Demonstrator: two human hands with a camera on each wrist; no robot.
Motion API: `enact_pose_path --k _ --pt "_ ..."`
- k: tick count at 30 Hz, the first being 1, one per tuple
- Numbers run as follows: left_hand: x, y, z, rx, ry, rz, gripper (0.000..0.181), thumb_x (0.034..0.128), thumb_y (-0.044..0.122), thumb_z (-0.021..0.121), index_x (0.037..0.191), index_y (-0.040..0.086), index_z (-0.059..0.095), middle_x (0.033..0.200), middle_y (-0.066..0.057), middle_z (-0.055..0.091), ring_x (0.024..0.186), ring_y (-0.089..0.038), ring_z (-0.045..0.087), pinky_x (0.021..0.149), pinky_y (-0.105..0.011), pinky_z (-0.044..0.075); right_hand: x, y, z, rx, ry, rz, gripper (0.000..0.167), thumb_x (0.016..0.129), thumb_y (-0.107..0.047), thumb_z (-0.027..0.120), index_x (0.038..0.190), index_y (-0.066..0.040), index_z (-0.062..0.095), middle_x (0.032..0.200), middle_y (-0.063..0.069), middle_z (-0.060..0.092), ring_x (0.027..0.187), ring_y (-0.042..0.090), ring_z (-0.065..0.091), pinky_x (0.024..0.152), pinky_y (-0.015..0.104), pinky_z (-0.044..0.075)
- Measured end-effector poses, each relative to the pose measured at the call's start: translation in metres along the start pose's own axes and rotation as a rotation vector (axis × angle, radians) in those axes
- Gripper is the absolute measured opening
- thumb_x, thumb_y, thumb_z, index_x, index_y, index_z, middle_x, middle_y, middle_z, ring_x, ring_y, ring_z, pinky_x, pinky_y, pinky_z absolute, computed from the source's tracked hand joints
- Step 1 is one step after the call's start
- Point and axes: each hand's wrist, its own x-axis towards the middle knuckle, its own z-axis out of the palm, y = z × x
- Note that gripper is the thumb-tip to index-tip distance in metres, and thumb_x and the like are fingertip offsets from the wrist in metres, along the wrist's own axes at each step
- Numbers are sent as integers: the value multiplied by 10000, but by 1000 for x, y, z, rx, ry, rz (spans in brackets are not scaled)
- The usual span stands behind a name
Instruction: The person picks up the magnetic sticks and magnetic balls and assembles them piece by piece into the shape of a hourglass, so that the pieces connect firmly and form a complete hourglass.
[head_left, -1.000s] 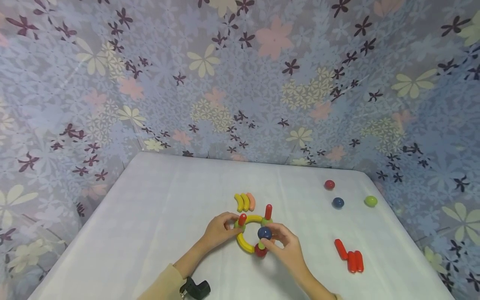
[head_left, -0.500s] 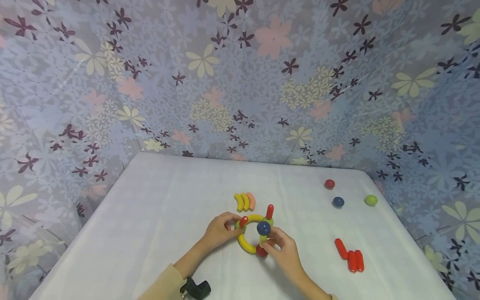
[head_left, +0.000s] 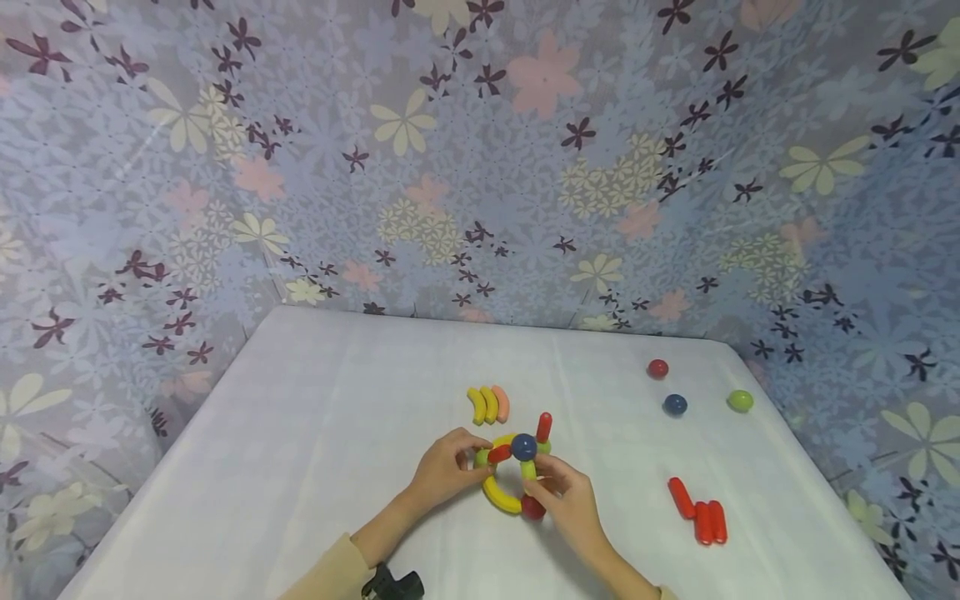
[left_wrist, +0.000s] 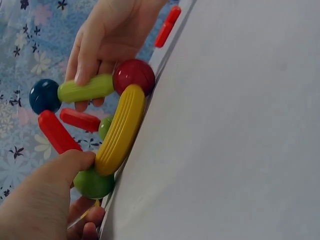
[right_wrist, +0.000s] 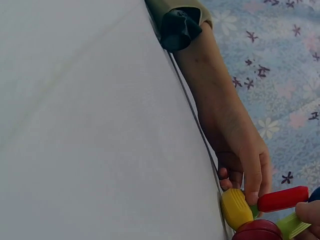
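Observation:
A ring of toy building balls and curved yellow rods sits on the table between both hands. My left hand (head_left: 447, 465) grips the green ball (left_wrist: 94, 183) at the ring's left, thumb on top. From that ball a red stick (left_wrist: 59, 132) leans over, its far end at the blue ball (head_left: 523, 447). My right hand (head_left: 566, 492) pinches the lime-green stick (left_wrist: 87, 88) that joins the blue ball to the dark red ball (left_wrist: 134, 76). A yellow curved rod (left_wrist: 121, 131) links dark red and green balls. Another red stick (head_left: 544, 427) stands up at the back right.
Behind the ring lie two yellow curved rods (head_left: 478, 406) and a pink one (head_left: 501, 404). Farther right are a red ball (head_left: 657, 369), a blue ball (head_left: 676, 405), a green ball (head_left: 741, 401) and three red sticks (head_left: 681, 498). A floral cloth (head_left: 480, 167) hangs behind.
The left red stick has tipped from upright toward the right, meeting the blue ball. The blue ball on its lime-green stick has risen in view and shifted slightly left. Both hands keep their holds.

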Motion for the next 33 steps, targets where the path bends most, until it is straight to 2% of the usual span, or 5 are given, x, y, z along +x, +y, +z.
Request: enact_pose_path --k 10,17,21,25,33 --pt "-2 5 0 -19 24 -30 276 758 272 786 1008 176 719 856 43 635 594 10 435 540 -154 382 -2 1 0 25 -11 -24 305 793 -42 735 1091 -81 687 1040 85 715 826 43 607 747 191 523" --pt "-2 6 -1 19 15 -10 275 739 314 791 957 175 696 814 62 611 615 -19 455 544 -153 378 2 4 -2 -45 46 -75 321 789 -29 734 1101 -90 693 999 57 726 849 28 599 761 198 510" --pt "-2 6 -1 -2 -12 15 242 746 346 786 893 194 668 807 79 595 682 -67 497 606 -156 409 4 -2 -4 -69 55 -111 337 801 13 705 1130 -53 676 1025 93 724 825 65 613 743 225 504" --pt "-2 4 -1 -106 -48 82 137 802 280 752 825 169 676 776 25 603 700 -96 513 633 -172 434 4 -17 -9 -83 46 -124 301 823 32 674 1120 -12 668 1038 138 714 811 92 623 723 212 494" --pt "-1 3 1 -237 -202 122 176 881 229 672 752 115 710 733 -12 571 672 13 439 600 -131 381 9 -18 -13 -52 33 -114 280 835 36 657 1113 13 659 1076 159 700 813 119 572 723 180 483"
